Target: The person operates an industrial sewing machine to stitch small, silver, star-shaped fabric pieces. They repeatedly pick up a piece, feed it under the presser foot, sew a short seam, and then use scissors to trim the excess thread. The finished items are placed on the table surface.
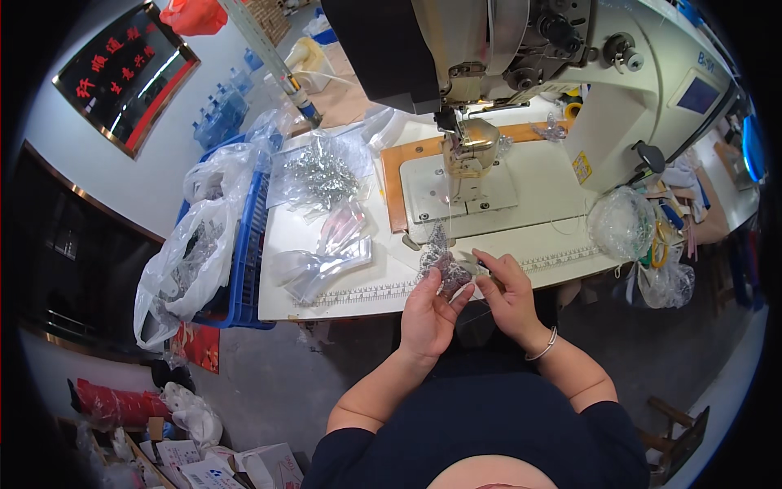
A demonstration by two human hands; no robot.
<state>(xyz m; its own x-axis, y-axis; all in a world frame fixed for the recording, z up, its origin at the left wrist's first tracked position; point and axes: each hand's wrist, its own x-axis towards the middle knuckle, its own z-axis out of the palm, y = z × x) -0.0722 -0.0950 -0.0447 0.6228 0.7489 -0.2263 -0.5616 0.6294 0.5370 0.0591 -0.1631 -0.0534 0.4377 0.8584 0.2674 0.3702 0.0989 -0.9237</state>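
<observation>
Big white sewing machine (586,73) sits over the back half of the sewing table (562,253), needle head above the white bed plate (456,191). Blue crate (244,253) with plastic bags (191,253) hangs off the table's left edge. Clear bag of silver pieces (322,175) lies at the back-left corner, clear plastic parts (322,265) near the front-left edge by the ruler strip.

Small glittery silver piece (440,265) is held just over the front edge, centre. Left hand (428,314) grips it from below, fingers curled closed on it. Right hand (505,293) pinches narrow at the piece's right side, possibly on a thread or a small snip — too small to tell.

To do this well: keep the left grip firm and low, work the right fingertips close to the piece, stay clear of the needle, keep thread taut.
</observation>
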